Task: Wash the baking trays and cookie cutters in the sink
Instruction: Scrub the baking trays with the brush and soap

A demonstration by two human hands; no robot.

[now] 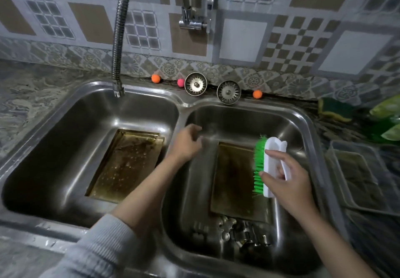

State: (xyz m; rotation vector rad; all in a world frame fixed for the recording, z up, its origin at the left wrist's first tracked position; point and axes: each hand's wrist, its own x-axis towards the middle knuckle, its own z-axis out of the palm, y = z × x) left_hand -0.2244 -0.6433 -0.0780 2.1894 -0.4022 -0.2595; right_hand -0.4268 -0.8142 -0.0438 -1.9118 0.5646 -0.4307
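- Gripping scrub brush (269,167) in right hand (287,180), bristles leftward, I poise it over right-basin baking tray (233,180).
- Left hand (187,141) loosely curled, holding nothing.
- Cookie cutters (240,232) lie near; second tray (127,165) soaks left.

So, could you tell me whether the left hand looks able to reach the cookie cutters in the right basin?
Probably yes: the left hand holds nothing, and the cookie cutters lie uncovered at the near end of the right basin.
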